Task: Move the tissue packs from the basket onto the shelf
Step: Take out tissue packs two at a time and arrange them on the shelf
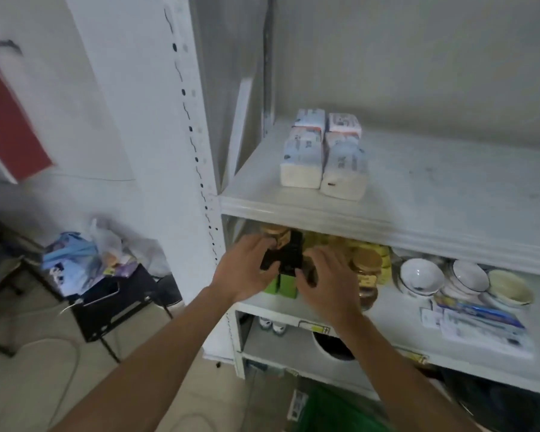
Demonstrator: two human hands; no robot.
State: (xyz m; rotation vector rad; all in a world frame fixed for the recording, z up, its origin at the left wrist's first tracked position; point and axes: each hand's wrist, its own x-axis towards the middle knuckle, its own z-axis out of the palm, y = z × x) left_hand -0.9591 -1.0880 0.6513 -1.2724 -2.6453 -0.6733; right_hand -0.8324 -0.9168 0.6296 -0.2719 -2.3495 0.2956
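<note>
Six or so tissue packs [323, 155] are already stacked on the shelf [418, 194], at 12 o'clock from the hands. A black object [286, 255] is clutched by left hand [247, 271] and right hand [325, 277]. Packs are probably light and squishy, best gripped across the sides. Labels are too blurry to read.
</note>
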